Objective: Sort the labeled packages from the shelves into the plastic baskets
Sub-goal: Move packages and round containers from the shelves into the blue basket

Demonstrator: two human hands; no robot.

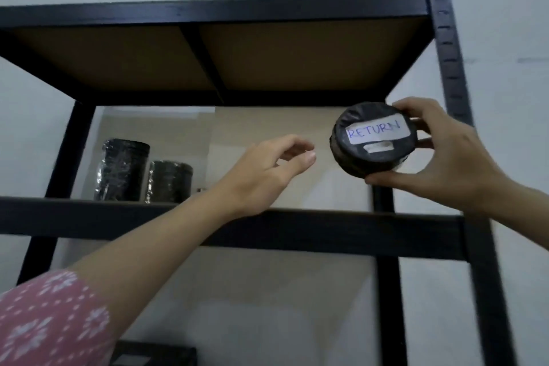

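My right hand (445, 157) grips a round black-wrapped package (372, 154), its flat end turned toward me with a white label reading "RETURN". It is held in the air in front of the right side of the black metal shelf (267, 227). My left hand (267, 171) hovers just left of the package, fingers loosely curled, holding nothing and a short gap away from it. Two more black-wrapped cylindrical packages stand upright at the back left of the shelf, a taller one (123, 169) and a shorter one (170, 181).
The shelf board above (225, 50) hangs over this level. A black upright post (454, 68) stands at the right, close behind my right hand. A dark object (154, 353) shows at the bottom edge on a lower level. No baskets are in view.
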